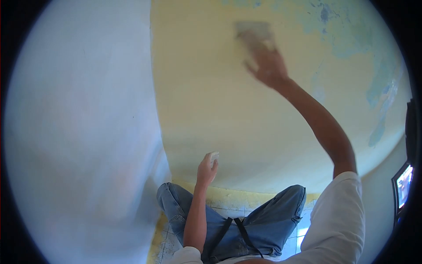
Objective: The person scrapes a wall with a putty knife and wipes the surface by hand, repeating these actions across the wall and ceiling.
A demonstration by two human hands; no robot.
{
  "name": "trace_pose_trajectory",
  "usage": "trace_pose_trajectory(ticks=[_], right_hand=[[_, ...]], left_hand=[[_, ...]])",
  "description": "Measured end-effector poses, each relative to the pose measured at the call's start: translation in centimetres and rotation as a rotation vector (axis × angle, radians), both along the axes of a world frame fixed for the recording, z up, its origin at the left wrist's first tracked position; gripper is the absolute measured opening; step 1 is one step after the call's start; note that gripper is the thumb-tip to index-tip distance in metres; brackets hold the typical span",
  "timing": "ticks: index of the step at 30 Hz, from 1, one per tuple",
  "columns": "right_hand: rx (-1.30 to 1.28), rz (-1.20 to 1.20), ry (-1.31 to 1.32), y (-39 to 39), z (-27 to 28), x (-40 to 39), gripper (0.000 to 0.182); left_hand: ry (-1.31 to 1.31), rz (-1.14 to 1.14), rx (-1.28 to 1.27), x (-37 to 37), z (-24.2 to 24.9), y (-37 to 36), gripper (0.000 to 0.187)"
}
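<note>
My right hand is raised high against the yellow wall, arm stretched out. Under its fingers is a flat grey rectangular piece, smeared by motion, so its exact kind does not show. The piece lies against the wall or very close to it. Lower down, in front of my knees, my left hand is curled with its fingers bent. Something small and pale shows at its fingertips, too indistinct to name.
A white wall meets the yellow one in a corner at left. Blue-green patches show through at upper right. My bent legs in jeans are above a tiled floor with yellowish residue. A lit screen stands at far right.
</note>
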State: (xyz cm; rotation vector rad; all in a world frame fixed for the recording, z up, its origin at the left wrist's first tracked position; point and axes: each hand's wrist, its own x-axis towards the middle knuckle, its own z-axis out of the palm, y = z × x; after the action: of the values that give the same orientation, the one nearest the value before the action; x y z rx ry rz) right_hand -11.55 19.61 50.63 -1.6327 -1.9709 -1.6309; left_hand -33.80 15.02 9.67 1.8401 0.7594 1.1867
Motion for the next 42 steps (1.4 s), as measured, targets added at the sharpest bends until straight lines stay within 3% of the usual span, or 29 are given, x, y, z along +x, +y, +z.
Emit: trace_pose_trajectory(ticks=[2, 3, 6, 7, 11, 14, 15, 18, 19, 22, 23, 26, 27, 30, 31, 34, 35, 38, 42], right_hand=[[-0.294, 0.208, -0.280, -0.6, -0.2, -3.0, 0.068], [-0.281, 0.155, -0.330, 0.7, 1.0, -2.3, 0.068], [0.161, -0.085, -0.051, 0.3, 7.3, -3.1, 0.073], [0.344, -0.098, -0.227, -0.2, 8.3, -3.7, 0.076], [-0.169, 0.172, -0.264, -2.4, 7.4, -2.0, 0.075], [0.062, -0.128, -0.282, -4.2, 9.7, -0.7, 0.083], [0.198, -0.120, -0.299, -3.5, 8.4, -0.5, 0.081], [-0.337, 0.145, -0.280, -3.8, 5.0, -0.4, 0.076], [-0.395, 0.124, -0.373, -3.3, 5.4, -0.3, 0.078], [0.113, -0.032, -0.345, -3.3, 4.4, 0.9, 0.077], [-0.052, 0.092, -0.125, -3.8, 2.3, 0.2, 0.073], [-0.464, 0.142, -0.348, -4.5, 1.3, 1.7, 0.076], [-0.260, 0.109, -0.393, -4.7, 2.5, 1.6, 0.080], [-0.093, 0.161, -0.106, -4.4, 1.4, 0.4, 0.080], [-0.342, 0.161, -0.253, -4.4, 0.9, 0.2, 0.081], [-0.473, 0.076, -0.382, -1.0, 4.3, -1.5, 0.090], [-0.088, 0.193, -0.432, 0.8, 5.3, -1.7, 0.092], [-0.157, 0.298, -0.237, 2.6, 4.2, -6.1, 0.082], [-0.485, 0.223, -0.611, 4.9, 7.5, -10.0, 0.083]], left_hand=[[-0.014, 0.025, -0.005, 0.0, 0.1, -0.1, 0.032], [-0.019, 0.033, -0.007, -0.1, 0.6, -0.4, 0.031], [-0.038, 0.025, 0.012, -0.2, 1.0, -0.8, 0.032], [-0.042, 0.021, 0.021, -0.2, 1.0, -1.0, 0.032], [0.052, 0.050, 0.047, -0.5, 1.1, -1.7, 0.032], [0.054, 0.057, 0.063, -0.9, 1.6, -2.1, 0.031], [0.047, 0.061, 0.049, -1.1, 2.0, -2.3, 0.031], [0.070, 0.086, 0.036, -1.6, 2.1, -2.5, 0.030], [0.091, 0.092, 0.033, -2.0, 1.9, -2.8, 0.029], [0.082, 0.110, 0.084, -1.8, 1.3, -2.1, 0.029], [0.077, 0.115, 0.058, -1.8, 0.9, -2.6, 0.029], [0.098, 0.128, 0.044, -2.5, 1.3, -2.2, 0.029], [0.110, 0.121, 0.042, -2.5, 1.7, -2.1, 0.029], [0.067, 0.125, 0.047, -1.5, 1.7, -2.4, 0.028], [0.060, 0.134, 0.060, -1.8, 1.5, -2.3, 0.027], [0.170, 0.157, 0.040, -2.0, 1.8, -2.3, 0.026], [0.126, 0.140, 0.045, -1.9, 1.6, -2.2, 0.025], [0.041, 0.132, 0.046, -2.4, 0.7, -1.8, 0.025], [-0.005, 0.151, 0.094, -3.2, 1.3, -0.9, 0.025]])
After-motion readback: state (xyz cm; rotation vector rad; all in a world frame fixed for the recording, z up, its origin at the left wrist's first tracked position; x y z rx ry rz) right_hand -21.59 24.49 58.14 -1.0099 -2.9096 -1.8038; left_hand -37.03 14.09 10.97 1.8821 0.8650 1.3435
